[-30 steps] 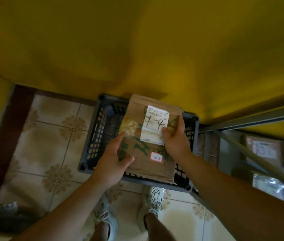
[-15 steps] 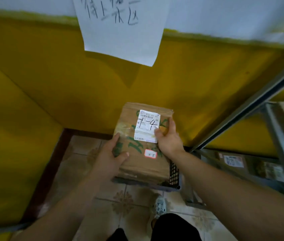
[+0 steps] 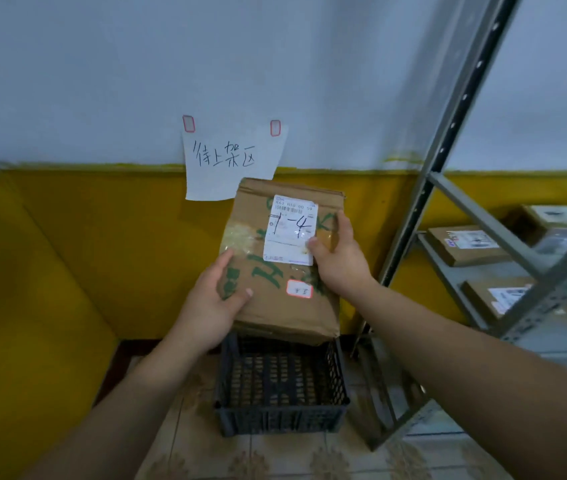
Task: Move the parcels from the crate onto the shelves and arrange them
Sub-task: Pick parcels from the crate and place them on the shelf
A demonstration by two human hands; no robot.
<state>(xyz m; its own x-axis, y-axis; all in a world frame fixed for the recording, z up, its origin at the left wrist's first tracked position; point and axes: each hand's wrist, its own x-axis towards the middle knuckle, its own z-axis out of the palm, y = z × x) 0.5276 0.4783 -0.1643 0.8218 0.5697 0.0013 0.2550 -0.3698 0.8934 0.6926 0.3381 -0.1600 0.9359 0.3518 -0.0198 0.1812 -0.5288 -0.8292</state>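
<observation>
- Cardboard parcel (image 3: 285, 317) was held in both hands, lifted clear directly above the crate (image 3: 275, 410); its long axis ran away from the person, labelled face up.
- Left hand (image 3: 212, 299) grasped the near left edge, thumb on the top face, fingers along the side; right hand (image 3: 337, 261) clasped the right edge further up, thumb touching the label (image 3: 290, 230) marked 1-4.
- Shelves (image 3: 552, 289) lay to the right of the grip, nearer the right hand; other boxes (image 3: 465, 245) sat on them.
- Judged: the coming move was a carry rightwards, right hand leading; which slot was meant could not be told.
</observation>
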